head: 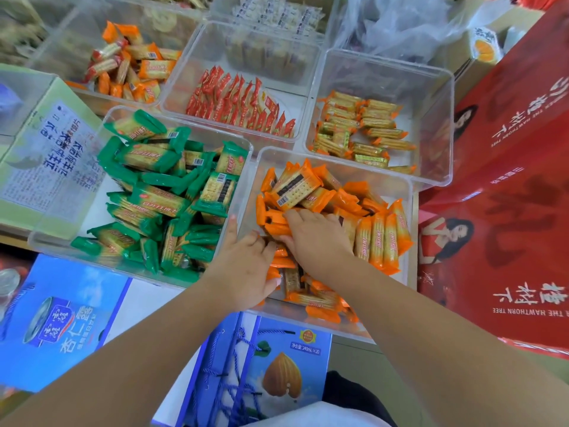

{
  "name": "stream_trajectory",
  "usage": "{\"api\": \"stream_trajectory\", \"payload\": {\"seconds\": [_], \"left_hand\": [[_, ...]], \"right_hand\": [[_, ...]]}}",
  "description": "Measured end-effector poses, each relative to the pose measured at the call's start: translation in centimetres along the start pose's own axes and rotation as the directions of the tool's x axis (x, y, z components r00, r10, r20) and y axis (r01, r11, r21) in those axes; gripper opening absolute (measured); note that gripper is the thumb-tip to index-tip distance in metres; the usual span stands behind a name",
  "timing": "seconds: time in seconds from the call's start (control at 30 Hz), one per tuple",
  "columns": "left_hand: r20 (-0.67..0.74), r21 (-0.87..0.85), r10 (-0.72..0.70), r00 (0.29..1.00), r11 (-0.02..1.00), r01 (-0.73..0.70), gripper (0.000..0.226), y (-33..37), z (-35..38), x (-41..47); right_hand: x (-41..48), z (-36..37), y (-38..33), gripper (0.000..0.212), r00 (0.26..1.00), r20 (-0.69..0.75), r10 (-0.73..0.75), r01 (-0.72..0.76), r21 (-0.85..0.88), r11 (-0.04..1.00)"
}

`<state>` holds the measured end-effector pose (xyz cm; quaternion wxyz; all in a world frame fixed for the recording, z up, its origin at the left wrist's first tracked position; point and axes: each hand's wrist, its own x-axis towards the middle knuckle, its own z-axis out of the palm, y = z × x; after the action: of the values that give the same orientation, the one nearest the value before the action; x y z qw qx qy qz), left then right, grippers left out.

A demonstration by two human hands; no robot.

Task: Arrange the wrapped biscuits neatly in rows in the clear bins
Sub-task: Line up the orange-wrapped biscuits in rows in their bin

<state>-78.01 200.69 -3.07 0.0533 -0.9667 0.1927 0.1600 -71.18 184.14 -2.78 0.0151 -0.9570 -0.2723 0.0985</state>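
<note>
At the clear bin's [369,176] near-left corner, left grip [246,268] clenched round orange-wrapped biscuits [383,238], right grip [317,238] flat, released, atop them.

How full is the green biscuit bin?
Fairly full: green packets lie heaped in a jumble across most of the clear bin.

Both hands forward, side by side.
My left hand [246,269] has its fingers curled; my right hand [318,241] lies palm down, fingers loosely straight.

Orange-wrapped biscuits [311,192] lie jumbled in the near-right clear bin [410,211], a few standing in a row at right.
</note>
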Motion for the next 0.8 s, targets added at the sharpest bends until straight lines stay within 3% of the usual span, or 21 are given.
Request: {"api": "stream_trajectory", "payload": {"seconds": [0.17, 0.4, 0.5, 0.57, 0.7, 0.8], "left_hand": [[-0.058, -0.073, -0.021, 0.998, 0.997, 0.017, 0.069, 0.2, -0.2, -1.1], [-0.084, -0.148, -0.150, 0.985, 0.980, 0.136, 0.064, 0.6, 0.3, -2.4], [-0.215, -0.256, -0.173, 0.961, 0.960, 0.116, 0.049, 0.8, 0.7, -2.6], [-0.249, -0.296, -0.201, 0.947, 0.947, 0.123, 0.059, 1.0, 0.8, -2.6], [-0.154, -0.204, -0.150, 0.977, 0.972, 0.117, 0.080, 0.8, 0.7, -2.0], [-0.106, -0.125, -0.121, 0.987, 0.986, 0.108, 0.084, 0.4, 0.8, -1.3]], "right_hand": [[1.6, -0.4, -0.8, 0.042, 0.992, 0.122, -0.031, 0.018, 0.108, 0.994], [3.0, 0.4, -1.4, 0.033, 0.955, 0.297, 0.023, -0.009, -0.048, 0.999], [3.4, 0.8, -1.7, 0.044, 0.913, 0.407, 0.003, -0.021, 0.038, 0.999], [3.5, 0.8, -1.3, 0.056, 0.894, 0.446, -0.045, -0.015, 0.130, 0.991], [3.5, -0.1, -0.1, 0.054, 0.872, 0.470, -0.136, 0.046, 0.198, 0.979], [4.0, -1.4, 0.4, 0.041, 0.933, 0.331, -0.139, 0.068, 0.218, 0.974]]}}
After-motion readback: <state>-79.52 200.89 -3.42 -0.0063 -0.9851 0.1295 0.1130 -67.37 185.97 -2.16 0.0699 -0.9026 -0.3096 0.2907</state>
